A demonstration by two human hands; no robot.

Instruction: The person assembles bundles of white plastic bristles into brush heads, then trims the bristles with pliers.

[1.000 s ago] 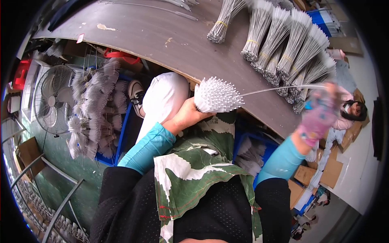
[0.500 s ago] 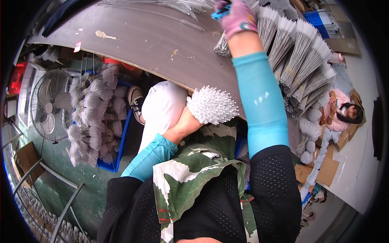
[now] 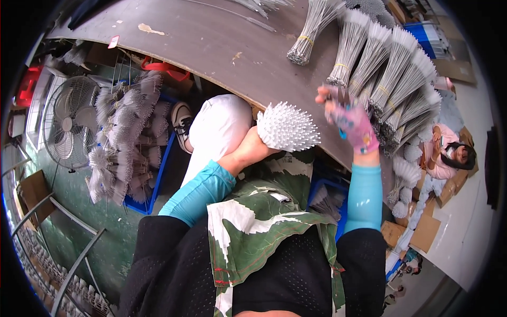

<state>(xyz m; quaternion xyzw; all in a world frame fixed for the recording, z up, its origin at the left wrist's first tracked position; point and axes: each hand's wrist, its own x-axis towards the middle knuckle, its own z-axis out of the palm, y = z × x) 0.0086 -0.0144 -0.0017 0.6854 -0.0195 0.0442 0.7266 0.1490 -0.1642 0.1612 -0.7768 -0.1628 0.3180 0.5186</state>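
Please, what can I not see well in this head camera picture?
All in the head view:
Right hand: blurred, so I cannot tell whether it holds anything.
Far end of the held bundle: hidden behind its own white top and the left hand.
Loose brushes on the table: partly cut off by the picture's top edge.

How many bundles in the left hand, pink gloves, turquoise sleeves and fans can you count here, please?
White-tipped bundle in the left hand: 1
Pink glove on the right hand: 1
Turquoise sleeves: 2
Fan: 1
Total: 5
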